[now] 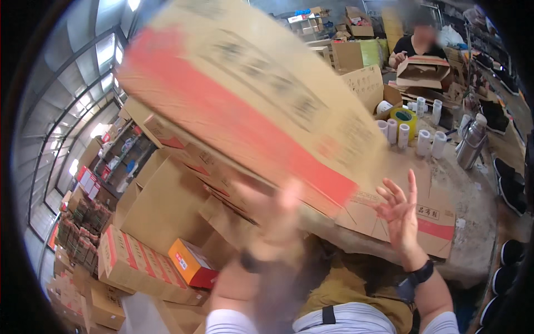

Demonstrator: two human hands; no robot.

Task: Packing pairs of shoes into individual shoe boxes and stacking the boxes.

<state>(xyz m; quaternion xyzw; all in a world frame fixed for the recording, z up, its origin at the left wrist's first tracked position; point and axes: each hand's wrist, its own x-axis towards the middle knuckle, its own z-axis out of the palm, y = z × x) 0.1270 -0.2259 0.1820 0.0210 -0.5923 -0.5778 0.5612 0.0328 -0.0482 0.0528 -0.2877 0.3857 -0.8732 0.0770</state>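
A large brown cardboard box [261,83] with a red band along its side is tilted up across the upper middle, smeared by motion. My left hand [278,209] grips its lower edge; the thumb overlaps the edge, while the other fingers are blurred or hidden. Near the box's right end, my right hand [401,217] is raised with the fingers spread and nothing in it. Below that hand, a flat cardboard piece [384,220] with a red stripe lies on the worktable [473,228].
White rolls [424,142] and yellow-green tape [404,119] stand on the table, with a metal flask [471,142] beside them. Black shoes [509,186] line the right side. Boxes [139,261] and an orange shoebox [192,264] lie lower left. A co-worker [423,50] holds a carton across the table.
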